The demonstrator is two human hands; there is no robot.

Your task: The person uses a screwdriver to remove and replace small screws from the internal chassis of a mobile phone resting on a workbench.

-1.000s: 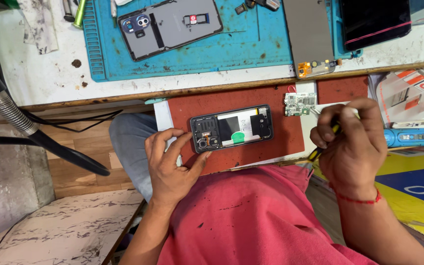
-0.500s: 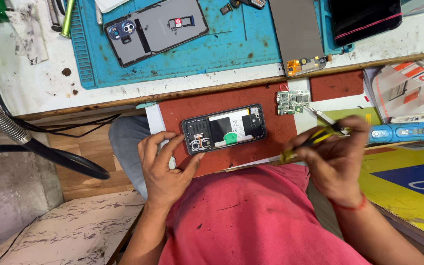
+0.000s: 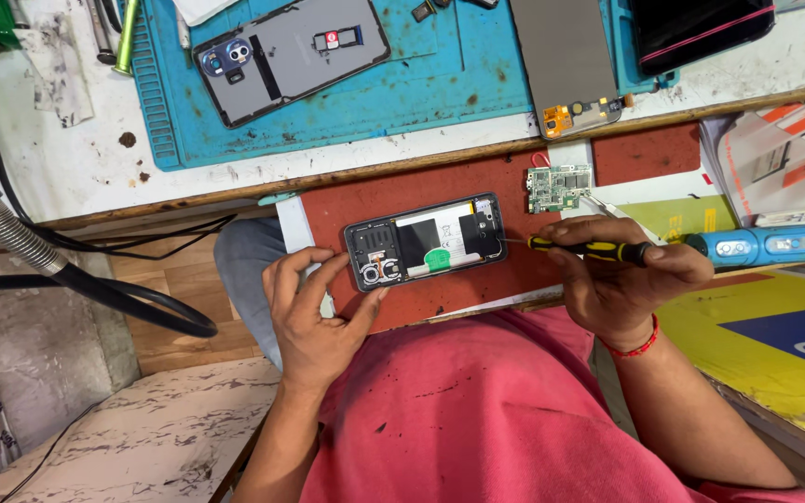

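Both hands are busy: left hand (image 3: 319, 312) steadies the opened phone (image 3: 424, 242) on the red mat (image 3: 440, 298), right hand (image 3: 621, 279) grips a screwdriver (image 3: 589, 248) at its edge. Back cover (image 3: 291, 51) is already off; the circuit board (image 3: 559, 188) lies beside, so reassembly seems left.

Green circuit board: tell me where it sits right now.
In the head view the green circuit board lies right of centre at the red mat's upper right edge, just above the right hand and its screwdriver, right of the opened phone.
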